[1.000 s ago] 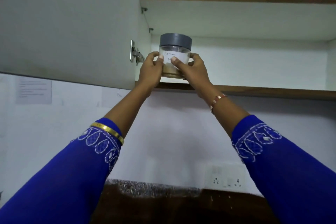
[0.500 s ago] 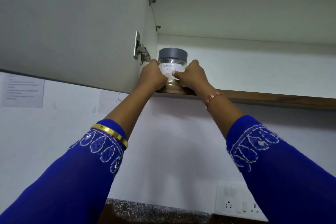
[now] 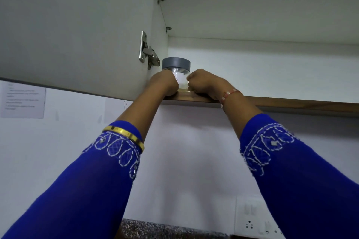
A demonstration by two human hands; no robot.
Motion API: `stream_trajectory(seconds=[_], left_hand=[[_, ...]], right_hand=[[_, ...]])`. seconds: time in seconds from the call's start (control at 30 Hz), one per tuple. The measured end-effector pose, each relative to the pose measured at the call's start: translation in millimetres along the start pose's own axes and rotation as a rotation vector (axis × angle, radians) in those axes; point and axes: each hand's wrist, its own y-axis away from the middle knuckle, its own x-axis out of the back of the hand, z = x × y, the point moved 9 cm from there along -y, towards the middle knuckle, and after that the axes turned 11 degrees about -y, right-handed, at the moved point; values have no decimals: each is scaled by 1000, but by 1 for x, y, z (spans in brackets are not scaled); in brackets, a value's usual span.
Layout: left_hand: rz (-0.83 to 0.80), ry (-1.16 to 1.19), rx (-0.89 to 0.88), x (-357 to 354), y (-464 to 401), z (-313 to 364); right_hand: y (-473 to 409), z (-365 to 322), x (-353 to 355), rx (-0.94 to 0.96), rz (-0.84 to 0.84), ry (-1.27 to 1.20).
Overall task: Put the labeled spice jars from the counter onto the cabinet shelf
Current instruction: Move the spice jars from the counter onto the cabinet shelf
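Wooden-edged shelf (image 3: 291, 103), white wall (image 3: 184, 161)

Jar (image 3: 179, 78) clear glossy, matt grey lid; shelf (image 3: 291, 103) edge wood (bare); hinge (image 3: 148, 54) shiny metal.

Both arms in blue embroidered sleeves reached up to the open cabinet. The left hand (image 3: 165, 83) and the right hand (image 3: 204, 83) gripped a spice jar (image 3: 177, 75) with a grey lid from either side, at the left end of the lower shelf (image 3: 291, 104), beside the door hinge (image 3: 148, 52).
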Motion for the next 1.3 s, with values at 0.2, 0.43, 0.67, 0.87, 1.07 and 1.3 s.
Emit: stream_trajectory(seconds=[0.2,0.43,0.67,0.87,1.07,1.3], left_hand=[[328,198,-79,10,33,5],[460,788,-183,-16,135,-4],[214,922,-65,-86,251,1],[16,984,-54,-128,334,24],[-231,1084,54,-188,424,34],[-601,955,158,-269,551,48]], right_hand=[[31,-9,11,128,154,-47],[125,0,-21,371,255,112],[237,51,-48,254,207,-31],[324,109,-64,81,178,-130],[430,192,-87,-186,187,-283],[570,280,-147,-587,-48,-230]])
